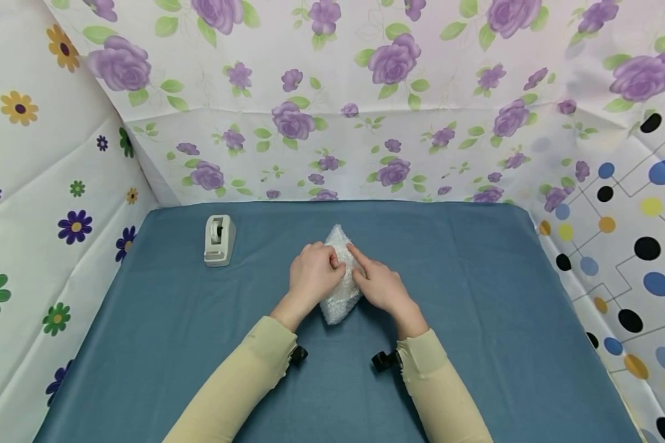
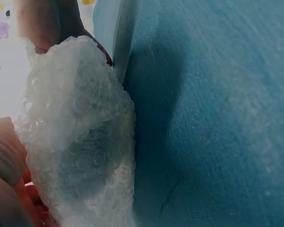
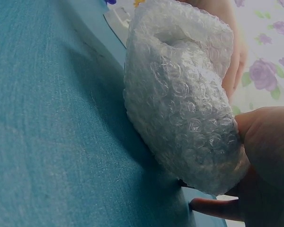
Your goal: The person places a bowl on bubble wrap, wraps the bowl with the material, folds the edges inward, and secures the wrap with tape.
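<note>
A bundle in clear bubble wrap [image 1: 339, 303] stands on the blue cloth between my two hands. Its contents are hidden by the wrap. My left hand [image 1: 314, 272] grips the bundle's left side, with curled fingers lying over the upper face. From the right, my right hand [image 1: 385, 288] holds it, the index finger stretched along the wrap and the thumb lower down. The right wrist view has the bubble wrap [image 3: 187, 109] close up, a thumb against its side and a loose fold at its top. In the left wrist view the wrap [image 2: 85, 123] looks bulky and layered.
A white tape dispenser [image 1: 219, 241] stands toward the back left of the table, apart from the hands. Blue cloth [image 1: 476, 295] covers the tabletop. A curtain with purple flowers [image 1: 294, 120] hangs along the back edge, with patterned sheets at both sides.
</note>
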{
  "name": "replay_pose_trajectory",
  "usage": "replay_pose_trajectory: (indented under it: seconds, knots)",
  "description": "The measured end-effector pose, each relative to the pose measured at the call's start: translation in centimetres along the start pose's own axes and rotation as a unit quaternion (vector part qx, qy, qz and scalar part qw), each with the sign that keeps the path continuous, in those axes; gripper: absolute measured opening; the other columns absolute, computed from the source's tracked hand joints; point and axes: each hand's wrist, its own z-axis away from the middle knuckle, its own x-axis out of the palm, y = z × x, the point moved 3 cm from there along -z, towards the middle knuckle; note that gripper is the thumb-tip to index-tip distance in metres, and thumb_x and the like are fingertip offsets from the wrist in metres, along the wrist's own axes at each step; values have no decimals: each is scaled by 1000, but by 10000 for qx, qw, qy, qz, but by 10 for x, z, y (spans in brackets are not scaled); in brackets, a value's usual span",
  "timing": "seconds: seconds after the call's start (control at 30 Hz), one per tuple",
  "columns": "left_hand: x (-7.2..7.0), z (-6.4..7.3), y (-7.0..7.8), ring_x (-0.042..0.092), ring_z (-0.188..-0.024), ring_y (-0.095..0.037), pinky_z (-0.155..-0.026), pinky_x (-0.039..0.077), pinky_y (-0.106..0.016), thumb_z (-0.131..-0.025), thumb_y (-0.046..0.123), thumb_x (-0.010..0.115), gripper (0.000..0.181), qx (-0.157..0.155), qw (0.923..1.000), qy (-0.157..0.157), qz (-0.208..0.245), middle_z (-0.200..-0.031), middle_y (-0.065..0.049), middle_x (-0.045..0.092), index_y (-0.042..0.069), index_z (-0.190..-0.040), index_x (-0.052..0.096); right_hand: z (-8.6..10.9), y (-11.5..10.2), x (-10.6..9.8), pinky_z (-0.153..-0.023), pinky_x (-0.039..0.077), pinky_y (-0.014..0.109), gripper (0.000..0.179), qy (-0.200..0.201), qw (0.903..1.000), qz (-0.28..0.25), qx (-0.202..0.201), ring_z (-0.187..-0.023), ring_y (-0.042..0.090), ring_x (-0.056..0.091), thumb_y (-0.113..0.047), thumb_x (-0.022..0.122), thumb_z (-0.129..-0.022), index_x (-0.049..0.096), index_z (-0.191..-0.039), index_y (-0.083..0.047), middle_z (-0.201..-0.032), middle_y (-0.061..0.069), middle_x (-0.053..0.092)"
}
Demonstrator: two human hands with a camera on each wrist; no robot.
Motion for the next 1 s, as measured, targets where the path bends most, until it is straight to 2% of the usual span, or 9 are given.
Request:
replay_pose_trajectory:
  seconds: [0.2, 0.4, 0.63, 0.73, 0.9, 1.0]
  knots:
    - [3, -3, 0, 49, -69, -18, -55, 46, -36, -97, 32, 81, 35, 32, 9994, -21, -336, -74, 3, 51, 21, -72, 59, 1, -1, 0, -58, 35, 38, 62, -1, 10000, 13, 47, -64, 25, 48, -31, 45, -114, 25, -171, -40, -73, 6, 53]
    - [1, -6, 4, 55, -72, -22, -55, 51, -39, -97, 35, 82, 38, -7, 9979, -212, -614, -73, 0, 53, 18, -71, 60, 0, -1, 0, -67, 39, 42, 62, 27, 10000, 64, 3, -71, 24, 52, -31, 47, -114, 25, -172, -39, -74, 4, 55]
    - [-3, -9, 8, 65, -80, -28, -62, 59, -45, -97, 43, 81, 36, -62, 9932, -366, -1102, -80, -7, 64, 10, -87, 71, 0, -1, 0, -60, 38, 40, 61, -15, 10000, 28, -19, -65, 24, 50, -32, 45, -115, 25, -172, -40, -73, 5, 55]
    - [-4, -10, 7, 64, -73, -27, -59, 58, -44, -97, 48, 79, 42, -71, 9897, -413, -1368, -76, -7, 63, 11, -80, 70, 0, -1, 0, -62, 39, 40, 61, 4, 10000, 39, -22, -66, 24, 50, -32, 46, -114, 25, -172, -39, -73, 4, 55]
    - [-6, -12, 4, 55, -57, -22, -50, 51, -39, -96, 56, 77, 57, -160, 9860, -542, -1570, -62, -4, 54, 16, -60, 59, 0, 0, 0, -65, 40, 41, 62, 19, 10000, 80, -19, -68, 23, 51, -31, 46, -114, 25, -172, -39, -72, 4, 54]
    - [-6, -14, 3, 52, -53, -21, -48, 49, -37, -96, 58, 76, 59, -193, 9853, -602, -1588, -58, -3, 52, 17, -59, 58, 0, 0, 1, -63, 39, 40, 62, 1, 10000, 87, -7, -66, 23, 50, -31, 46, -114, 25, -172, -40, -71, 4, 54]
